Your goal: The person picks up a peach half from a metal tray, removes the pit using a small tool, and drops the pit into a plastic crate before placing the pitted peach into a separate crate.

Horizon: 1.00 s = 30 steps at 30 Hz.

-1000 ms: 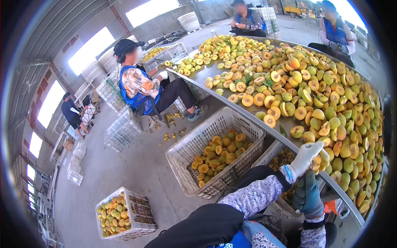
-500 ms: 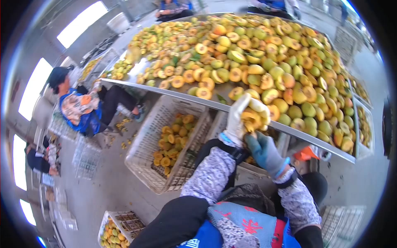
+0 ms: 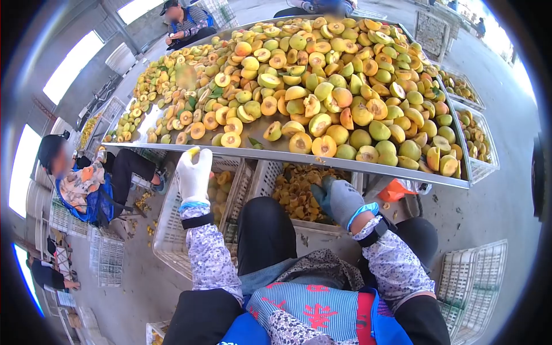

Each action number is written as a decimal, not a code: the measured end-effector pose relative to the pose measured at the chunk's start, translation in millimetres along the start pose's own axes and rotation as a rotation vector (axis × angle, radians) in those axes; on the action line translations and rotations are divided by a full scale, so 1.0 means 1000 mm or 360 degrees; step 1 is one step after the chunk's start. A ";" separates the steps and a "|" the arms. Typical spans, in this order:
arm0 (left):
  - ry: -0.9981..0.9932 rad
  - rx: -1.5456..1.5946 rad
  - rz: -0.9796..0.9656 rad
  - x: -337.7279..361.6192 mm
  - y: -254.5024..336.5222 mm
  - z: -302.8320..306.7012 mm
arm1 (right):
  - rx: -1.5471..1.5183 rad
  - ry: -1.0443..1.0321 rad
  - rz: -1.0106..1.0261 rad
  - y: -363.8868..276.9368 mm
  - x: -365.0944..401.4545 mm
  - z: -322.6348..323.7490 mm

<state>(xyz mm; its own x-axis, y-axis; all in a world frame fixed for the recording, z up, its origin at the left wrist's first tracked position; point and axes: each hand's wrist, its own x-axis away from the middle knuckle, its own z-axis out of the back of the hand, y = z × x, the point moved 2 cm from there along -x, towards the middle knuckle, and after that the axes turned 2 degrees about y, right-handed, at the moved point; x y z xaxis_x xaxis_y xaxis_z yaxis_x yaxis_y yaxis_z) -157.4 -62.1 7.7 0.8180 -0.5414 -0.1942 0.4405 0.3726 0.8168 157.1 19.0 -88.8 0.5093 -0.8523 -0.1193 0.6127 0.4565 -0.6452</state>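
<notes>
My left hand (image 3: 194, 175), in a white glove, is raised by the table's front edge, above the left crate (image 3: 172, 233). Its fingers are drawn together with a bit of yellow at their tips, too small to name. My right hand (image 3: 339, 199), in a blue-grey glove, is curled over the middle crate (image 3: 261, 184); what its fingers hold, if anything, is hidden. Yellow-brown fruit pieces (image 3: 296, 192) fill that crate. Halved yellow peaches (image 3: 325, 146) lie heaped on the metal-edged table (image 3: 276, 156). Greenish-yellow fruit (image 3: 221, 187) shows in the left crate.
A person (image 3: 86, 178) sits at the left, another (image 3: 187, 26) at the table's far side. Plastic crates of peaches (image 3: 474, 138) stand beyond the table's right end. Stacked crates (image 3: 474, 282) are at my lower right, and an orange bag (image 3: 397, 188) lies under the table.
My hands, together around a peach before, are now apart. The left has moved left above the left crate; the right has moved down and left over the middle crate. The view has shifted.
</notes>
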 end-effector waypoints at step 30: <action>-0.1436 0.1347 -0.0356 0.079 0.080 -0.156 | -0.2022 -0.0054 -0.0189 -0.042 -0.025 0.058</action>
<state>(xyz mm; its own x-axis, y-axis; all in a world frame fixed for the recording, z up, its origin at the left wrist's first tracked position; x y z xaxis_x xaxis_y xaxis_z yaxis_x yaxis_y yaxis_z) 0.0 43.0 -27.0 0.0655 -0.9764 -0.2058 -0.1115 -0.2121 0.9709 153.5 36.3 -14.8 0.5178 -0.8555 -0.0046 -0.3420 -0.2021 -0.9177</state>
